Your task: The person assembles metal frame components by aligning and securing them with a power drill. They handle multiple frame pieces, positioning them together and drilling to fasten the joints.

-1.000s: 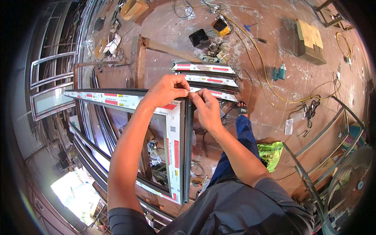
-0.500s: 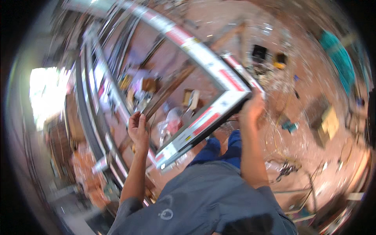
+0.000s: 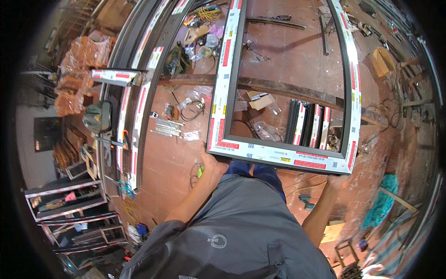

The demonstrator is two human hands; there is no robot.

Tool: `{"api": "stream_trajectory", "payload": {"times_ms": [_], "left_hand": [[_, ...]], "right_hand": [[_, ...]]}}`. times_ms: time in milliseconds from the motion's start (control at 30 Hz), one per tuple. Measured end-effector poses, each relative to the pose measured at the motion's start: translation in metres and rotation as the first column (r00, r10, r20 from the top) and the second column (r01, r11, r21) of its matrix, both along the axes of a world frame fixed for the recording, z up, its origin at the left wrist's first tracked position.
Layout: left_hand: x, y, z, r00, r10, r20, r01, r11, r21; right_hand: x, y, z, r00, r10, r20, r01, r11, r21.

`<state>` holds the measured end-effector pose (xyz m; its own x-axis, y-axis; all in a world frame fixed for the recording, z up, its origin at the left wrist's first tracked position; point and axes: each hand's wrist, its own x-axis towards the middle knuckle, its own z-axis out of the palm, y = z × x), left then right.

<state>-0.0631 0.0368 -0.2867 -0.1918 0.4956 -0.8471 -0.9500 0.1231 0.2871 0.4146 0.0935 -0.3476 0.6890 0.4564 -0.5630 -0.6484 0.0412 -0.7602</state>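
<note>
A large rectangular window frame [image 3: 267, 149], dark metal with white and red protective film, is held out in front of me. My left hand [image 3: 215, 166] grips it from below at its near left corner, with the fingers mostly hidden under the edge. My right hand [image 3: 338, 181] holds the underside of the near right corner; its fingers are largely hidden too. The frame's long sides run away from me, and its far end lies beyond the top of the view.
A dark wooden beam [image 3: 186, 80] crosses beneath the frame. Long film-covered profiles [image 3: 139, 139] stand along the left. Short profiles [image 3: 309, 124], an open cardboard box [image 3: 261, 100] and metal strips [image 3: 167, 127] lie on the tiled floor. A teal sheet [image 3: 382, 200] is at right.
My left hand, off the frame before, now grips its near left corner. The frame has swung from slanting to nearly straight ahead. My right hand stays on a corner, and my view has turned.
</note>
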Motion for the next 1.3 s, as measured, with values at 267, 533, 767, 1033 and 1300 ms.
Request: {"api": "stream_trajectory", "payload": {"times_ms": [267,533,767,1033,1300], "left_hand": [[-0.012,0.020,-0.017,0.985,0.158,0.066,-0.156,0.987,-0.024],[-0.089,0.027,-0.037,0.991,0.078,-0.107,-0.086,0.994,-0.073],[-0.097,0.030,-0.034,0.986,0.100,-0.131,-0.099,0.995,0.008],[-0.077,0.056,0.024,0.991,0.106,-0.077,-0.114,0.988,-0.101],[-0.133,-0.005,-0.004,0.932,-0.170,-0.321,0.239,0.952,0.190]], "right_hand": [[0.009,-0.011,-0.003,0.967,0.091,-0.239,-0.059,0.989,0.139],[-0.038,-0.007,-0.029,0.969,0.055,-0.241,-0.017,0.987,0.159],[-0.050,-0.007,-0.037,0.969,0.066,-0.238,-0.022,0.983,0.184],[-0.028,-0.029,-0.058,0.944,0.254,-0.212,-0.189,0.939,0.287],[-0.088,-0.020,0.037,0.998,-0.015,-0.056,0.020,0.996,0.083]]}}
